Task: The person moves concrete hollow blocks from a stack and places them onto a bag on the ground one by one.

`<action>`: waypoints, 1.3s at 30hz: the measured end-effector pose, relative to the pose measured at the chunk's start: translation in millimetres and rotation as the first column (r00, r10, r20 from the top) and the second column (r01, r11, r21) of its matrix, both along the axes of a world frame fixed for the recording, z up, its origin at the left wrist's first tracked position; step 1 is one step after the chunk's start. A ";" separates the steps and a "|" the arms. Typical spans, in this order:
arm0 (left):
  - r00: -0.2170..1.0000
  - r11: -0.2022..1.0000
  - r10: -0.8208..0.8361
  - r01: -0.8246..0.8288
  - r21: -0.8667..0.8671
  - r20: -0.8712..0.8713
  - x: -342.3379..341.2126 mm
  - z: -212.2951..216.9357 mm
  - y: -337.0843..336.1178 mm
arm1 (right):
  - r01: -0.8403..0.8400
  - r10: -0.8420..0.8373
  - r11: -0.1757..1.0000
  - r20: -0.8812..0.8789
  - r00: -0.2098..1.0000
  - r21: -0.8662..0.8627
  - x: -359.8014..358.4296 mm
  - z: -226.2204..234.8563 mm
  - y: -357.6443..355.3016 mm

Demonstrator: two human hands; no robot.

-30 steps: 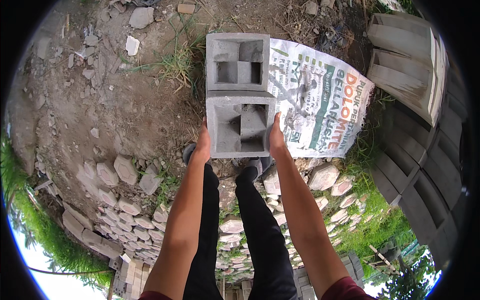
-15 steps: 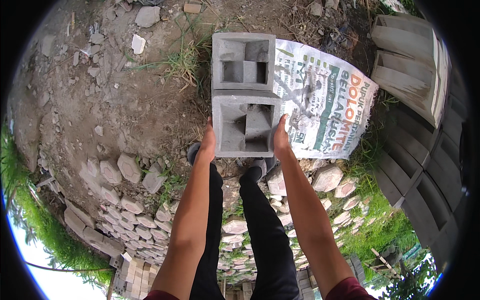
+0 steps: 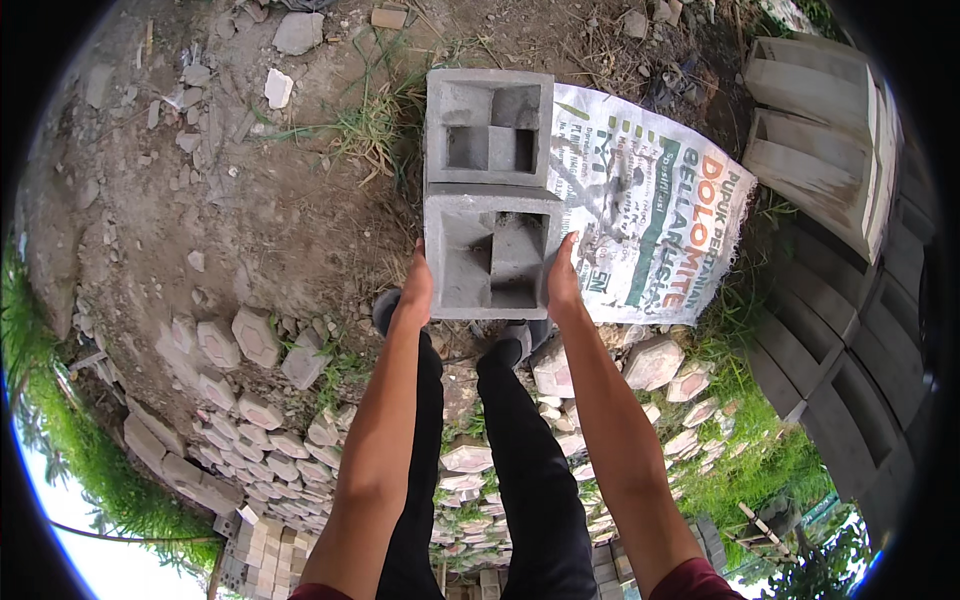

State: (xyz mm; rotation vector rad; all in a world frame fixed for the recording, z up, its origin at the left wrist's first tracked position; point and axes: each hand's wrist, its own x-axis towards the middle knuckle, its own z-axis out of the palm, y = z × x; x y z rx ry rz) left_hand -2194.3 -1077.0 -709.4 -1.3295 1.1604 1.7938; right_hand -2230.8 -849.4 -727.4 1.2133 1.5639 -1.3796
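Between my two hands is a grey hollow concrete block (image 3: 455,312), square, with stepped openings facing up. My left hand (image 3: 416,285) presses flat along its left side. On the opposite side my right hand (image 3: 564,280) grips it, thumb side up; most fingers of both hands are hidden behind the walls. A second block of the same kind (image 3: 437,120) lies just beyond, its near edge against or very close to the held one. Beside both, to the right, a white printed woven sack (image 3: 690,200) is spread on the ground, partly behind the blocks.
More grey concrete blocks (image 3: 845,400) are stacked along the right, with pale ones (image 3: 810,130) above them. Hexagonal paving stones (image 3: 275,440) lie around and behind my feet (image 3: 505,350). Dirt with a grass tuft (image 3: 375,125) and loose stones (image 3: 297,33) stretches left and ahead.
Very little differs. The blocks and both hands sit slightly lower in the picture, as do my feet and the sack's near edge; my hands keep the same hold.
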 end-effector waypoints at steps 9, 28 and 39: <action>0.999 0.999 0.035 -0.034 0.014 -0.037 22.0 -29.2 -15.7 | -0.038 0.037 0.998 -0.014 0.999 -0.040 -1.3 11.1 -15.4; 0.722 0.830 -0.545 0.395 -0.393 -0.426 -5.2 245.2 -6.7 | -0.376 0.414 0.908 -0.518 0.749 0.183 9.8 233.9 24.1; 0.392 0.782 -0.600 0.472 -0.407 -0.698 -32.8 535.8 28.0 | -0.052 0.117 0.992 -0.722 0.682 0.113 45.0 559.2 80.6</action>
